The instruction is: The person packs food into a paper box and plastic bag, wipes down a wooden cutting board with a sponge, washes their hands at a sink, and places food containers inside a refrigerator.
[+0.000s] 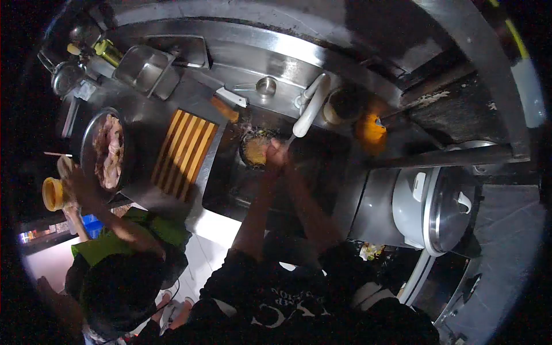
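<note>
In the dark sink [223, 190], my left hand [268, 154] and my right hand [281, 150] are close together, just below the tip of the white faucet [310, 112]. They overlap and are dim, so I cannot make out the fingers or anything between them. Right beside them, toward the sink's left, is a round dark vessel or strainer [244, 150] with yellowish-brown matter [254, 148] in it.
A striped cutting board [184, 154] lies left of the sink, with a white-handled knife [232, 96] behind. Further left, a co-worker's hand [75, 181] is near a yellow jar [53, 194] and a bowl of raw meat [109, 150]. At right stands a lidded rice cooker [411, 213].
</note>
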`<move>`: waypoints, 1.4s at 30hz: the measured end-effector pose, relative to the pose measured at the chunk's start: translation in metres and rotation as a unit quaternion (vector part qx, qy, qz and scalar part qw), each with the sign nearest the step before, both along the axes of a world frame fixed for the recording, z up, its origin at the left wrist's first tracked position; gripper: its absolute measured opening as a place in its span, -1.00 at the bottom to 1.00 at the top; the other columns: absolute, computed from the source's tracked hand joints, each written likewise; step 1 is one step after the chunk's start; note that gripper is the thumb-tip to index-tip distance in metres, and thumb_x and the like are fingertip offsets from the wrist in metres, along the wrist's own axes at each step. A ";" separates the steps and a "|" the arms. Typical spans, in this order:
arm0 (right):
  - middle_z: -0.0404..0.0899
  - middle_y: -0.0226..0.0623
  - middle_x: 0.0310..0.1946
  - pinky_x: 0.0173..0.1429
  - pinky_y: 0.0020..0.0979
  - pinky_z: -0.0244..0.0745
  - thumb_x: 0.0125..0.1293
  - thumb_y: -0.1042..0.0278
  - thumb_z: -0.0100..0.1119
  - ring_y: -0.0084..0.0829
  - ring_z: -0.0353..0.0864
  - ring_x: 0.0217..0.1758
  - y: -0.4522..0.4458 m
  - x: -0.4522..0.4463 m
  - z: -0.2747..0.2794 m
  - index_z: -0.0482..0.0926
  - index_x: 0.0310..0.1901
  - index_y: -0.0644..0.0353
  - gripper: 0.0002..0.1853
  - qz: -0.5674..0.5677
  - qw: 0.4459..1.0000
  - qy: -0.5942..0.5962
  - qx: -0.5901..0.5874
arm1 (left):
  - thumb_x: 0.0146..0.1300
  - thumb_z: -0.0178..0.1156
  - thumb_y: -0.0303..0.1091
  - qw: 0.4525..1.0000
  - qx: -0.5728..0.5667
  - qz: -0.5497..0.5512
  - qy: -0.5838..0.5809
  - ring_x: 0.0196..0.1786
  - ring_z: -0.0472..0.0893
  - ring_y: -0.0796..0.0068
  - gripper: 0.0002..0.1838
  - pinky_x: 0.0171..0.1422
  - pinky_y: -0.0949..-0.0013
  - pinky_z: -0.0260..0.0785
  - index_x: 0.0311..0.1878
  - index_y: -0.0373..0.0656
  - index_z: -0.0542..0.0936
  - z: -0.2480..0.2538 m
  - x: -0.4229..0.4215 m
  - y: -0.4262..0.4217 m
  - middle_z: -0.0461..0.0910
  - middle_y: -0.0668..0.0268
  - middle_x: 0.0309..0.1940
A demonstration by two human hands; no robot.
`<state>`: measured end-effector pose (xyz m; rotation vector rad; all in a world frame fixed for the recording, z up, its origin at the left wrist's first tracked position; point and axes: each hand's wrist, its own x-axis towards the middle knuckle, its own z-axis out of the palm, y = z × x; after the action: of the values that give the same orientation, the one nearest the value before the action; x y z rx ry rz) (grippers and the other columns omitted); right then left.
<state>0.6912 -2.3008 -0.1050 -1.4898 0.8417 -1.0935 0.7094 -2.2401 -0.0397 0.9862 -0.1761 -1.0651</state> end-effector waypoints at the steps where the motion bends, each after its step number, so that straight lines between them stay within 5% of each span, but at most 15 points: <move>1: 0.48 -0.05 -0.03 -0.01 -0.34 0.44 0.31 0.22 0.07 -0.21 0.51 -0.04 -0.001 -0.009 0.007 0.33 0.14 0.26 -0.57 0.018 0.999 0.006 0.029 | 0.32 0.09 -0.17 1.000 -0.004 -0.001 -0.003 -0.27 0.49 0.45 -0.74 -0.12 0.31 0.36 -0.37 -0.17 0.46 0.001 0.003 -0.009 0.50 0.36 -0.40; 4: 0.45 0.00 0.02 0.06 -0.31 0.41 0.34 0.21 0.03 -0.15 0.49 0.01 -0.004 -0.050 0.040 0.30 0.18 0.27 -0.54 0.040 0.997 0.063 0.027 | 0.32 0.09 -0.17 1.000 -0.014 -0.007 -0.008 -0.27 0.49 0.46 -0.73 -0.12 0.32 0.36 -0.38 -0.16 0.46 0.004 0.011 -0.023 0.50 0.36 -0.40; 9: 0.40 0.08 0.11 0.17 -0.26 0.36 0.37 0.18 -0.04 -0.04 0.45 0.10 -0.072 -0.076 0.105 0.24 0.24 0.29 -0.50 -0.093 0.962 0.183 -0.178 | 0.32 0.10 -0.17 1.000 -0.012 -0.008 -0.007 -0.28 0.49 0.47 -0.73 -0.13 0.33 0.36 -0.39 -0.16 0.47 0.001 0.021 -0.005 0.50 0.37 -0.41; 13: 0.33 0.10 0.19 0.23 -0.28 0.31 0.40 0.19 -0.13 -0.04 0.42 0.16 -0.151 -0.046 -0.017 0.18 0.29 0.30 -0.48 -0.010 0.923 0.312 -0.225 | 0.32 0.10 -0.17 1.000 -0.010 -0.016 -0.004 -0.28 0.49 0.47 -0.73 -0.13 0.34 0.36 -0.40 -0.16 0.47 -0.001 0.019 0.001 0.50 0.38 -0.41; 16: 0.47 0.00 -0.10 0.02 -0.18 0.35 0.30 0.24 0.02 -0.08 0.49 -0.08 -0.170 -0.028 -0.037 0.38 0.02 0.26 -0.66 -0.070 0.899 0.334 -0.274 | 0.32 0.10 -0.17 1.000 -0.011 -0.022 -0.010 -0.29 0.49 0.48 -0.73 -0.13 0.35 0.36 -0.41 -0.15 0.47 0.001 0.021 -0.004 0.50 0.38 -0.42; 18: 0.47 -0.13 -0.02 0.04 -0.29 0.35 0.35 0.16 -0.02 -0.24 0.48 -0.06 -0.162 -0.027 -0.036 0.32 0.13 0.27 -0.57 0.029 0.991 0.121 -0.043 | 0.32 0.10 -0.17 1.000 -0.009 -0.026 -0.011 -0.29 0.49 0.48 -0.72 -0.13 0.35 0.36 -0.42 -0.15 0.47 0.001 0.023 0.000 0.50 0.39 -0.42; 20: 0.50 -0.21 -0.06 -0.04 -0.36 0.40 0.36 0.09 -0.02 -0.37 0.51 -0.13 -0.163 -0.035 -0.032 0.36 0.11 0.21 -0.57 0.127 0.965 -0.151 0.173 | 0.32 0.10 -0.17 0.999 -0.006 -0.030 -0.012 -0.29 0.49 0.48 -0.72 -0.13 0.36 0.35 -0.42 -0.15 0.47 -0.001 0.023 0.010 0.50 0.39 -0.42; 21: 0.50 -0.22 -0.06 -0.04 -0.36 0.40 0.35 0.09 -0.01 -0.37 0.51 -0.13 -0.160 -0.042 -0.023 0.36 0.11 0.21 -0.58 0.146 0.948 -0.189 0.210 | 0.31 0.11 -0.16 0.999 -0.004 -0.033 -0.014 -0.29 0.49 0.49 -0.72 -0.13 0.36 0.35 -0.42 -0.15 0.47 0.000 0.022 0.015 0.50 0.39 -0.42; 24: 0.51 -0.22 -0.07 -0.04 -0.36 0.41 0.33 0.12 0.01 -0.37 0.52 -0.13 -0.113 -0.078 0.017 0.39 0.08 0.21 -0.60 0.099 0.991 0.030 0.084 | 0.31 0.11 -0.16 0.999 0.004 -0.045 -0.024 -0.30 0.49 0.49 -0.72 -0.13 0.36 0.35 -0.43 -0.14 0.47 -0.005 0.022 0.029 0.50 0.40 -0.43; 28: 0.53 -0.22 -0.08 -0.05 -0.37 0.41 0.31 0.15 0.03 -0.37 0.52 -0.13 -0.009 -0.147 0.069 0.42 0.04 0.21 -0.62 0.145 0.964 0.220 -0.040 | 0.31 0.11 -0.16 0.994 0.022 -0.087 -0.058 -0.30 0.50 0.50 -0.72 -0.13 0.37 0.35 -0.44 -0.14 0.47 -0.014 0.011 0.060 0.50 0.41 -0.43; 34: 0.55 -0.22 -0.10 -0.05 -0.37 0.42 0.28 0.19 0.07 -0.37 0.53 -0.12 0.015 -0.183 0.126 0.46 -0.01 0.21 -0.67 0.213 0.942 0.255 -0.058 | 0.31 0.11 -0.16 0.929 0.056 -0.221 -0.290 -0.31 0.50 0.51 -0.71 -0.14 0.39 0.35 -0.46 -0.13 0.47 -0.021 0.010 0.084 0.51 0.42 -0.44; 37: 0.56 -0.23 -0.11 -0.05 -0.37 0.43 0.26 0.22 0.09 -0.38 0.53 -0.12 -0.038 -0.173 0.157 0.48 -0.04 0.21 -0.69 0.194 0.967 0.166 0.005 | 0.31 0.12 -0.16 0.882 0.016 -0.244 -0.404 -0.31 0.50 0.51 -0.71 -0.14 0.40 0.35 -0.46 -0.13 0.47 0.040 0.037 0.073 0.51 0.42 -0.45; 40: 0.57 -0.23 -0.11 -0.05 -0.37 0.43 0.24 0.24 0.11 -0.38 0.54 -0.12 -0.080 -0.170 0.149 0.51 -0.06 0.21 -0.71 0.248 0.958 0.108 0.097 | 0.28 0.13 -0.18 0.928 -0.036 -0.203 -0.312 -0.11 0.55 0.40 -0.76 0.10 0.33 0.33 -0.26 -0.19 0.50 0.156 0.048 0.083 0.59 0.26 -0.24; 42: 0.57 -0.23 -0.12 -0.05 -0.37 0.43 0.23 0.26 0.12 -0.38 0.54 -0.12 -0.084 -0.175 0.116 0.52 -0.08 0.21 -0.72 0.316 0.934 0.098 0.136 | 0.28 0.12 -0.19 0.971 -0.183 -0.155 0.002 0.06 0.50 0.36 -0.73 0.22 0.27 0.26 -0.12 -0.19 0.47 0.134 0.032 0.087 0.54 0.16 -0.04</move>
<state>0.5159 -2.3853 0.0112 -1.4919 0.5494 -0.3392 0.7411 -2.1533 0.0947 0.6331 -0.5189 -1.2628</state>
